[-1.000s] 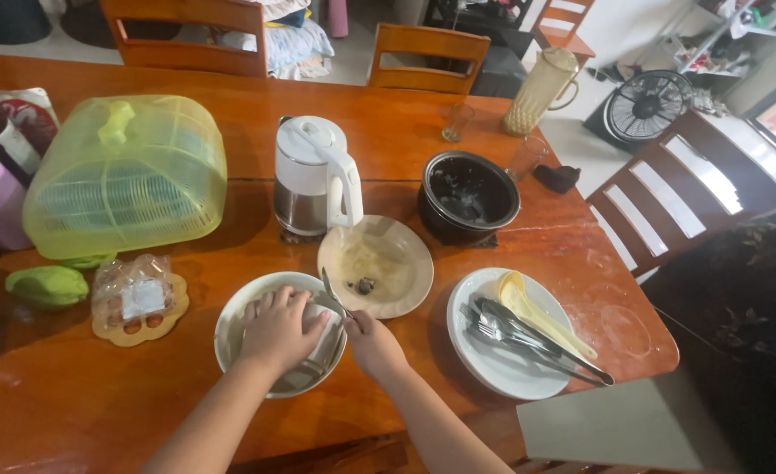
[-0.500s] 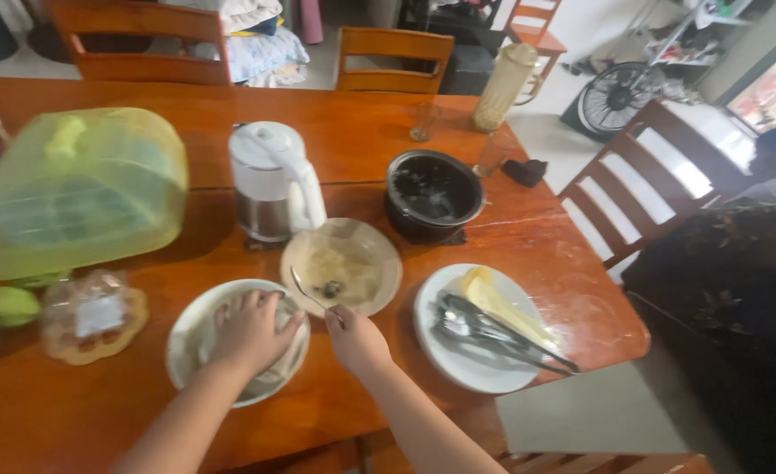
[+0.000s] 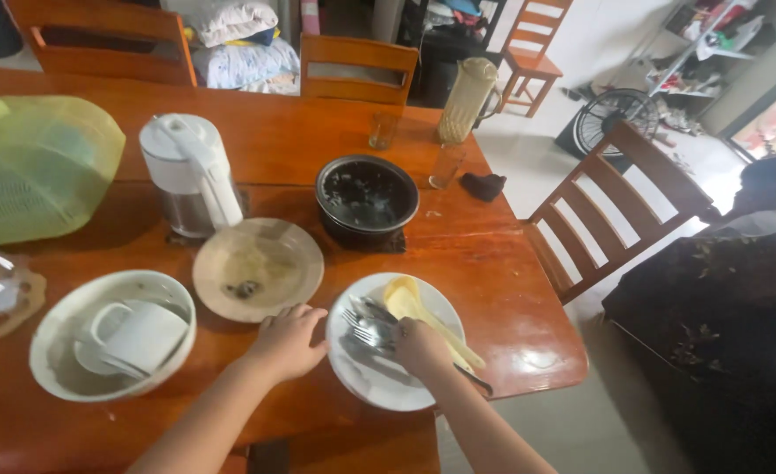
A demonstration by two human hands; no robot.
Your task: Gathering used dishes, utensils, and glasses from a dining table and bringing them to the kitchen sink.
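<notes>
Two hands meet at a white plate (image 3: 379,386) on the table (image 3: 493,263): left hand (image 3: 289,341) grips its rim, right hand (image 3: 418,345) closes over gathered cutlery (image 3: 366,326). Beyond the left hand, a cup-filled bowl (image 3: 54,338) looks stacked; a dirty beige plate (image 3: 258,268) and black pot (image 3: 366,197) seemingly remain.

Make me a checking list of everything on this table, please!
Surface: wooden table, reddish brown and glossy.
Job's things: white plate holding cutlery and a yellow spoon.
Clutter: white bowl with a white mug inside; dirty beige plate; black pot; white kettle; green food cover; two glasses; ribbed jug.
Hands: left hand rests at the white plate's left rim; right hand is on the cutlery.
Cables: nothing seen.
Surroundings: wooden chairs, a floor fan, another person at far right.
</notes>
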